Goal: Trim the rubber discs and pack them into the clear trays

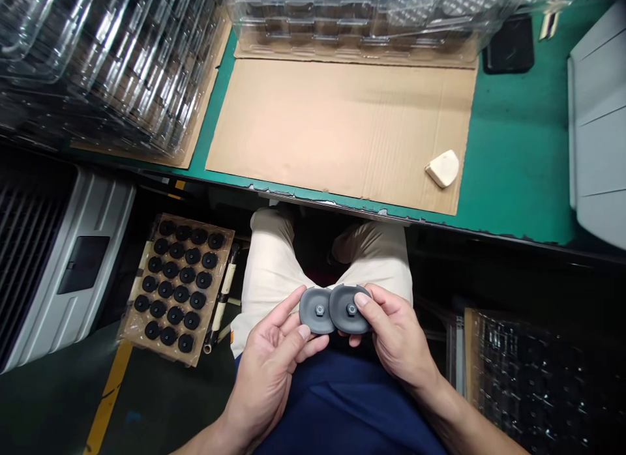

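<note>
Above my lap, my left hand [278, 347] pinches a dark grey dished plastic part [313, 318] with a small raised stub at its middle. A second dark grey part [345, 321] of the same shape is gripped by my right hand [398, 331], whose thumb lies on its face close to the stub. Both parts show their hollow side up, and the right one overlaps the edge of the left one. The fingertips under the parts are partly hidden.
Ahead is a green table [523, 161] with a cardboard sheet [337, 122] and a cream block [444, 168]. Clear trays [112, 64] are stacked back left. A tray of black parts [173, 285] stands low at left; another dark tray [528, 370] is low at right.
</note>
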